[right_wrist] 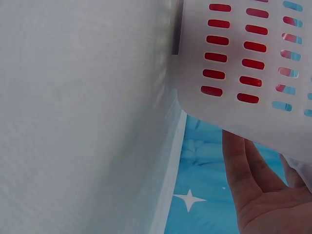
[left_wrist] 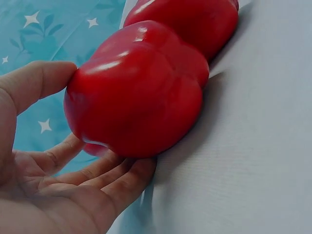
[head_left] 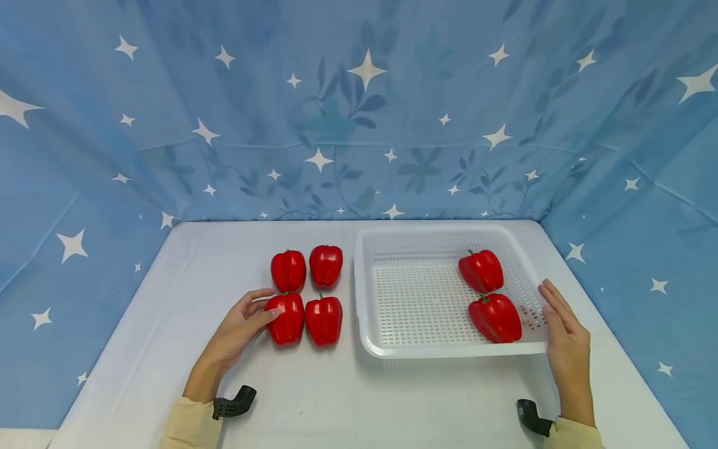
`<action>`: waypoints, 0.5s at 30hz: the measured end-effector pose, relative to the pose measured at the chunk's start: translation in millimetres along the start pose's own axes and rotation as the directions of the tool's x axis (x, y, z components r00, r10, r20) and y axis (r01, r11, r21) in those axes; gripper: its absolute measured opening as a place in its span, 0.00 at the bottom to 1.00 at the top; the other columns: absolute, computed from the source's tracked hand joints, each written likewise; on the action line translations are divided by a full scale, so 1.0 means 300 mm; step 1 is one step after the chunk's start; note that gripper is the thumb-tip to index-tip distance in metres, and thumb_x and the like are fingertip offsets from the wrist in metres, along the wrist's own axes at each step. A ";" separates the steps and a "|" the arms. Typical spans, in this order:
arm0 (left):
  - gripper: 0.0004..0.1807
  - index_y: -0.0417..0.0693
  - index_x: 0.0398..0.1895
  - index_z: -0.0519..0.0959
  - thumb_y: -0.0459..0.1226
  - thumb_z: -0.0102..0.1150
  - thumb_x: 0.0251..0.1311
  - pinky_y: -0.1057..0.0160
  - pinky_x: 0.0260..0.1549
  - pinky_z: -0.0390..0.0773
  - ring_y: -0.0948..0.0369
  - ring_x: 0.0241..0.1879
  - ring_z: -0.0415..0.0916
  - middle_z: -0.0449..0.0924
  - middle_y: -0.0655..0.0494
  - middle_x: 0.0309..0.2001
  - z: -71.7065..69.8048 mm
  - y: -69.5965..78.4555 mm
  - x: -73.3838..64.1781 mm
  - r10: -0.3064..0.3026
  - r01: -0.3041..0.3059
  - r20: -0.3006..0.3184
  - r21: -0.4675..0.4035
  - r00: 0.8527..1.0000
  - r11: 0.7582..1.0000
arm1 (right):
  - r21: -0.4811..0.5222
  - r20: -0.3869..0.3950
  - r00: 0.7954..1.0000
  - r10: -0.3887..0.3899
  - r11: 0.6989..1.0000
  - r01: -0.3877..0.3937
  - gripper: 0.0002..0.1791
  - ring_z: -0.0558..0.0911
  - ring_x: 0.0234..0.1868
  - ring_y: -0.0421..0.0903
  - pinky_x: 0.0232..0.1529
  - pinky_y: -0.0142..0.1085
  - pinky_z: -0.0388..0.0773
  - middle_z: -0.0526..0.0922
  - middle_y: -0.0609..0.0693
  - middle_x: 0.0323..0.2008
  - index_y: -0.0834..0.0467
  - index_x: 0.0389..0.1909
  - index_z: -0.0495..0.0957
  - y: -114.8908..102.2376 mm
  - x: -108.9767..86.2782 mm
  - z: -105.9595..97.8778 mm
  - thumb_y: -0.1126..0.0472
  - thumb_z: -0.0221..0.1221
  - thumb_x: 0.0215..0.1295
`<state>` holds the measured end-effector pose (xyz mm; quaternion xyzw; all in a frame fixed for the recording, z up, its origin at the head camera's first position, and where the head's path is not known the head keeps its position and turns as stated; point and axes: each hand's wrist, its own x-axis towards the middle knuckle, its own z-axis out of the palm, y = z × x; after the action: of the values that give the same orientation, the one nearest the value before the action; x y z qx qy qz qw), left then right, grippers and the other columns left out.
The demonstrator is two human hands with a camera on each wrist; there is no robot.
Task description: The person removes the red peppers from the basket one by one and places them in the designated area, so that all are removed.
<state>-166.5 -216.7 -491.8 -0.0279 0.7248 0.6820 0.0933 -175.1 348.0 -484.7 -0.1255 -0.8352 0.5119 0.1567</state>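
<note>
My left hand (head_left: 238, 327) holds the near-left red bell pepper (head_left: 286, 319) of a group on the white table, thumb on one side and fingers on the other. In the left wrist view, the thumb touches the pepper's (left_wrist: 136, 92) side while the fingertips reach its lower side. My right hand (head_left: 566, 349) rests with straight fingers at the right rim of a white perforated basket (head_left: 367, 299). In the right wrist view, the basket's slotted wall (right_wrist: 229, 109) hides the fingertips. Two more red bell peppers, one farther back (head_left: 481, 271) and one nearer (head_left: 496, 318), lie along the basket's right side.
Beside the held pepper stands another bell pepper (head_left: 323, 320), with two more behind, one at left (head_left: 288, 272) and one at right (head_left: 326, 265). A blue star-patterned curtain (head_left: 336, 125) surrounds the white table (head_left: 314, 399) at the back and sides.
</note>
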 end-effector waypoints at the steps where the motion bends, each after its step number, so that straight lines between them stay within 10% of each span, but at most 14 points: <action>1: 0.32 0.35 0.77 0.62 0.36 0.61 0.76 0.68 0.58 0.80 0.62 0.56 0.81 0.74 0.36 0.67 0.002 -0.001 -0.001 0.003 -0.003 -0.004 -0.005 1.000 1.000 | 0.001 0.000 1.000 0.000 1.000 0.000 0.26 0.58 0.82 0.38 0.67 0.26 0.66 0.63 0.36 0.81 0.44 0.81 0.68 0.000 -0.001 0.000 0.51 0.45 0.88; 15: 0.32 0.35 0.79 0.61 0.34 0.60 0.77 0.70 0.59 0.77 0.64 0.59 0.78 0.70 0.35 0.70 0.014 -0.003 -0.004 0.033 -0.033 -0.016 -0.011 0.999 0.999 | 0.004 0.001 1.000 0.012 1.000 -0.012 0.26 0.58 0.82 0.37 0.70 0.29 0.65 0.63 0.37 0.81 0.45 0.80 0.69 -0.001 0.002 -0.002 0.51 0.45 0.88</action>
<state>-164.8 -212.6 -492.6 -0.0216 0.7220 0.6873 0.0762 -175.4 348.5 -484.0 -0.1301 -0.8336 0.5145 0.1536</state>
